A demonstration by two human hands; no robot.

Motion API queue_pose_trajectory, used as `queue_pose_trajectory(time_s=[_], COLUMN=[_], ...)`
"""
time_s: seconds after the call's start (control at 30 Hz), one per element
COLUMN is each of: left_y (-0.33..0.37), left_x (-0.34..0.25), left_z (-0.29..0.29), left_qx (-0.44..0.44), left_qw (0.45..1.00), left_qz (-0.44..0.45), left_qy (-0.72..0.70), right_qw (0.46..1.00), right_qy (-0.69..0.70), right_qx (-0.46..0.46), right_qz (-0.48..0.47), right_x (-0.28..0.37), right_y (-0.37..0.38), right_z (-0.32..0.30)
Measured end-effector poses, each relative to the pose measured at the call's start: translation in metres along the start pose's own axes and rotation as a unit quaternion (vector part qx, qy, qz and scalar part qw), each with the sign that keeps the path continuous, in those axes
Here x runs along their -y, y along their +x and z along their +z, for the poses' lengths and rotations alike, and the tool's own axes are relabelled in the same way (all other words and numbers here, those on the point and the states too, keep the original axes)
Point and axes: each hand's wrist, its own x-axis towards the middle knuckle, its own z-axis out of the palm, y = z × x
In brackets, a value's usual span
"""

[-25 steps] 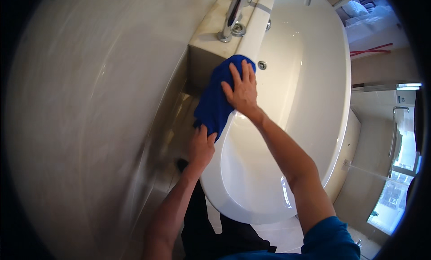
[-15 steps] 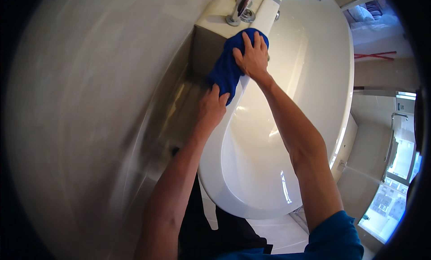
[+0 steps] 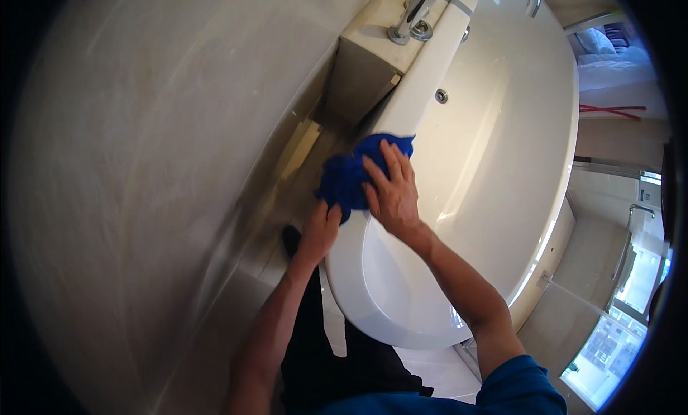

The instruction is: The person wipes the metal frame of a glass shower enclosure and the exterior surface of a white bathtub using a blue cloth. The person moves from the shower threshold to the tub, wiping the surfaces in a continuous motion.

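Note:
A blue cloth [image 3: 352, 178] lies bunched over the left rim of a white bathtub [image 3: 362, 279], partly hanging off its outer side. My right hand [image 3: 394, 193] presses flat on the cloth's upper part, fingers stretched and spread over the rim. Lower down, my left hand [image 3: 319, 232] has its fingers closed on the cloth's near end, beside the tub's outer wall. The underside of the cloth is hidden.
A chrome faucet [image 3: 416, 17] stands on a stone ledge [image 3: 365, 42] at the far end. The tub's drain fitting [image 3: 441, 96] is on its inner wall. A narrow gap with a pale strip [image 3: 299, 148] runs between tub and wall [image 3: 165, 164]. A glass partition [image 3: 573, 272] stands at right.
Both hands have drawn the blue cloth toward me along the rim, away from the faucet ledge. The cloth is now more bunched, and the view has shifted slightly.

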Motion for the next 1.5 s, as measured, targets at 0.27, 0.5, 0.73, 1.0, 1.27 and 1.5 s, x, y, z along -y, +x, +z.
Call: queue_pose_trajectory(time_s=[0.27, 0.5, 0.73, 1.0, 1.27, 1.5], left_y=[0.016, -0.063, -0.112, -0.07, -0.05, -0.062], left_x=[0.032, 0.118, 0.075, 0.013, -0.022, -0.038], left_z=[0.0, 0.032, 0.022, -0.006, -0.017, -0.02], left_qx=[0.003, -0.043, -0.076, -0.089, -0.048, -0.055], left_qw=[0.951, 0.888, 0.892, 0.993, 0.974, 0.966], left_qz=[-0.184, -0.32, -0.27, -0.034, 0.094, 0.08], left_qy=[-0.248, -0.327, -0.355, -0.075, 0.2, 0.238], right_qw=[0.995, 0.998, 0.991, 0.98, 0.959, 0.951], right_qy=[-0.016, 0.062, 0.128, 0.149, 0.141, 0.159], right_qx=[-0.085, -0.006, 0.035, -0.05, -0.079, -0.081], right_qz=[0.048, -0.009, -0.014, 0.123, 0.231, 0.252], right_x=[0.008, 0.066, 0.079, 0.08, 0.098, 0.101], right_y=[0.028, -0.033, -0.055, -0.072, -0.084, -0.081], right_z=[0.02, 0.03, 0.015, 0.007, 0.024, 0.019])
